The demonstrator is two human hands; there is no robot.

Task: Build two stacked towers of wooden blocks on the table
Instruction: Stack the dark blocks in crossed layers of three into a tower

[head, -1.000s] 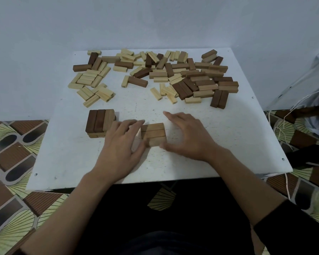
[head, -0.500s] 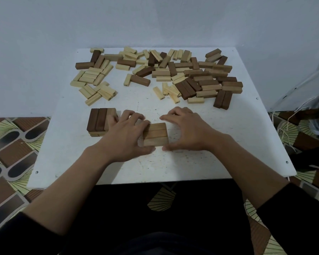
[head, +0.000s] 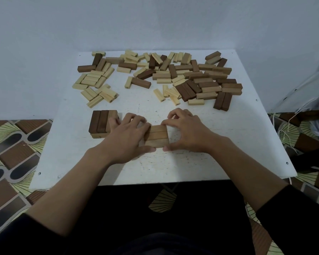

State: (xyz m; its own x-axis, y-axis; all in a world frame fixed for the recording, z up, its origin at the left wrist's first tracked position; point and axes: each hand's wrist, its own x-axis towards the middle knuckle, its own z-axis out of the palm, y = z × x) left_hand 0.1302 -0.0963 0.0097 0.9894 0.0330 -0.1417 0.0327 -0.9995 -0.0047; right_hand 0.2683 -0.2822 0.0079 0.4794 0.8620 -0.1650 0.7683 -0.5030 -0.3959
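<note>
A flat layer of three tan wooden blocks (head: 157,136) lies side by side near the middle of the white table (head: 228,144). My left hand (head: 129,137) grips its left end, thumb along the front. My right hand (head: 187,134) grips its right end with curled fingers, thumb at the front corner. To the left stands a low two-layer stack (head: 100,122), dark brown blocks on top; my left fingers partly hide its right side. Several loose light and dark blocks (head: 173,78) lie scattered across the far half of the table.
A pale wall runs close behind the table. Patterned floor mat (head: 13,144) shows on both sides. White cords (head: 284,133) and a dark object lie on the floor at the right. Bare table surface shows in front of my hands.
Both hands have closed in on the ends of the three-block layer, fingers curling from flat to gripping. The thumbs have come together at its front edge.
</note>
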